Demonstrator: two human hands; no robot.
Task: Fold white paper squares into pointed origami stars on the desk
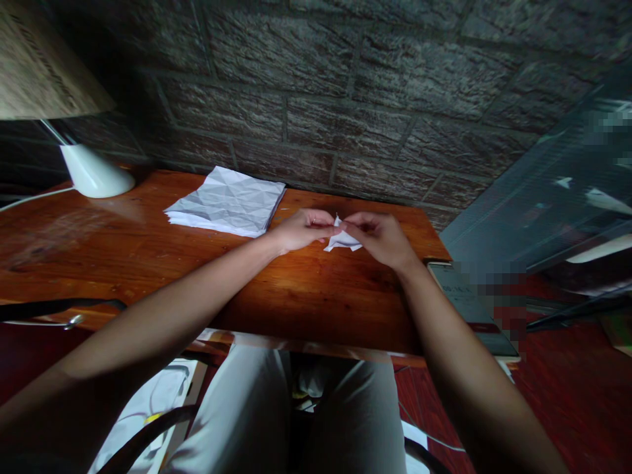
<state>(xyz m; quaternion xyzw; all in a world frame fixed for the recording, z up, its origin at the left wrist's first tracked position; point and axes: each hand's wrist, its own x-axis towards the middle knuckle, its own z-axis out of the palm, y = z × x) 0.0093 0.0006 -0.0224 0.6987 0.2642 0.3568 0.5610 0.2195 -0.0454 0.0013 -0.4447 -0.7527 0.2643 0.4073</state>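
Between my two hands is a small piece of folded white paper (342, 239), held just above the wooden table (291, 289). My left hand (309, 228) pinches its upper left part with thumb and fingers. From the other side, the thumb and fingers of my right hand (378, 236) close on its right part. The paper's lower edge and a thin upper tip stick out past my fingers; the rest is hidden by them. Left of my left hand lies a stack of creased white paper sheets (230, 197), marked with folded triangles on top.
A lamp with a white base (96, 172) stands at the table's far left. The stone wall (316, 112) rises right behind the table. A phone-like device (467, 296) lies at the right edge, beside my right forearm.
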